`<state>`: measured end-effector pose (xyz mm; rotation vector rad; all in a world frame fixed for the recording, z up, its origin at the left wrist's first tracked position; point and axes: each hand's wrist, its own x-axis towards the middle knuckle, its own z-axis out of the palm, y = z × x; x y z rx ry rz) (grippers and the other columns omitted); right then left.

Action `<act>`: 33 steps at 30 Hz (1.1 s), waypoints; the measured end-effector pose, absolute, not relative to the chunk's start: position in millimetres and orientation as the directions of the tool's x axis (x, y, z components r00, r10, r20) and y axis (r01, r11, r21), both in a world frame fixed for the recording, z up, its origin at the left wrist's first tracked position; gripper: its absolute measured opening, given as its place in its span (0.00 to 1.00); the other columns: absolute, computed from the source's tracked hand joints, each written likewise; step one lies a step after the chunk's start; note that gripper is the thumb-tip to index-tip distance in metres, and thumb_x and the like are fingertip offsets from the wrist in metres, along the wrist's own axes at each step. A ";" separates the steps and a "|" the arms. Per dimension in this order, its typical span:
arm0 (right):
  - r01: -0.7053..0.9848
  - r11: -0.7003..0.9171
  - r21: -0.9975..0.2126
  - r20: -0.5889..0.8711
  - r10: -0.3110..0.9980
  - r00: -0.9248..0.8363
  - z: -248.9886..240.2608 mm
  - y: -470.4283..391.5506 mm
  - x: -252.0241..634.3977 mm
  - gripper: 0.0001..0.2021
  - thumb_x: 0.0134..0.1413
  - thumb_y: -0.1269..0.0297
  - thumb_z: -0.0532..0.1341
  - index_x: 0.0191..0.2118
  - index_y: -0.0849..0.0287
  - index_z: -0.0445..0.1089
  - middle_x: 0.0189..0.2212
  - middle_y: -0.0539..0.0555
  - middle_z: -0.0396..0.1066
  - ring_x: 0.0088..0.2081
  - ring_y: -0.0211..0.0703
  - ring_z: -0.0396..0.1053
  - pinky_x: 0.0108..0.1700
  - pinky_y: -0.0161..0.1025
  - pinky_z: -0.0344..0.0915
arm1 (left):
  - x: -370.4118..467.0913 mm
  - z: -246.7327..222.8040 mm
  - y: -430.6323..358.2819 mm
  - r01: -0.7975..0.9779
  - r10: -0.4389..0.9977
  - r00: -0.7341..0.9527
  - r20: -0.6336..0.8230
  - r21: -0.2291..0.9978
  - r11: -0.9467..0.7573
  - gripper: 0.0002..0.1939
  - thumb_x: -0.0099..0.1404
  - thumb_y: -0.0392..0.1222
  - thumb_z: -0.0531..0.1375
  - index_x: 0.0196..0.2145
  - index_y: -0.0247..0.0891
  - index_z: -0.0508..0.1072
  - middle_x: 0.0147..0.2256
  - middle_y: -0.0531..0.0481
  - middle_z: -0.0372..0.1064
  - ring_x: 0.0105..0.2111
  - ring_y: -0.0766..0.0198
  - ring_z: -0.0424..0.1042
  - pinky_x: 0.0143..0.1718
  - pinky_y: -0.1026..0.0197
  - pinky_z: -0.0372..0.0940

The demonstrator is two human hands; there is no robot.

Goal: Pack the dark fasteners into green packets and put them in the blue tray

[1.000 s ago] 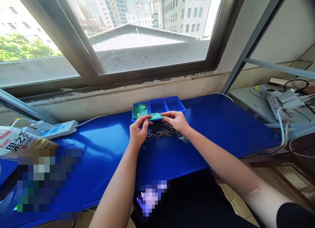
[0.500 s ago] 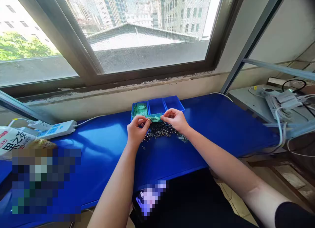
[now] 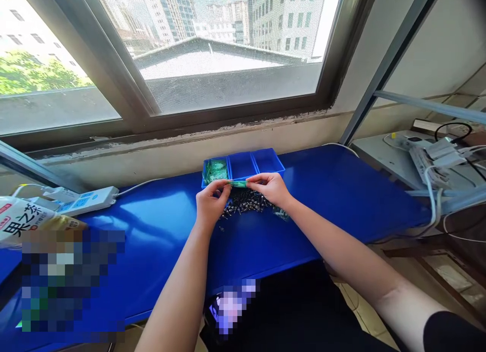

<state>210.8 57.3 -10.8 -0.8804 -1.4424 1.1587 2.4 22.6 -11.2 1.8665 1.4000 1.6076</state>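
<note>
A small green plastic packet [image 3: 239, 184] is stretched between my two hands, now a narrow strip. My left hand [image 3: 213, 197] pinches its left end with thumb and forefinger. At the other end, my right hand [image 3: 271, 187] grips it between closed fingertips. Just below lies a pile of small dark and silvery screw-like parts [image 3: 248, 204] on the blue table. Behind my hands stands a blue three-compartment tray [image 3: 269, 150]; its left compartment holds more green packets [image 3: 217, 169]. A few clear-green packets [image 3: 281, 213] lie under my right wrist.
On the left are a white power strip [image 3: 88, 200] and a printed snack bag [image 3: 23, 220]. A phone [image 3: 228, 311] rests near my lap. Chargers and cables [image 3: 442, 154] sit on a grey surface at right. Metal frame posts [image 3: 391, 63] flank the blue table [image 3: 159, 250].
The green packet has gone from a wider, tilted piece to a narrow level strip. My right hand has lowered slightly and its fingers stretch further left along the packet.
</note>
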 end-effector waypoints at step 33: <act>-0.140 0.234 -0.962 0.260 0.942 -0.211 -7.2 54.6 211.3 0.25 0.44 0.54 0.74 0.48 0.58 0.75 0.34 0.54 0.79 0.30 0.40 0.75 0.37 0.41 0.74 | 4.7 -7.0 20.0 0.307 0.837 -0.139 0.529 0.826 -0.472 0.16 0.62 0.44 0.68 0.47 0.39 0.77 0.36 0.48 0.81 0.29 0.61 0.81 0.33 0.60 0.75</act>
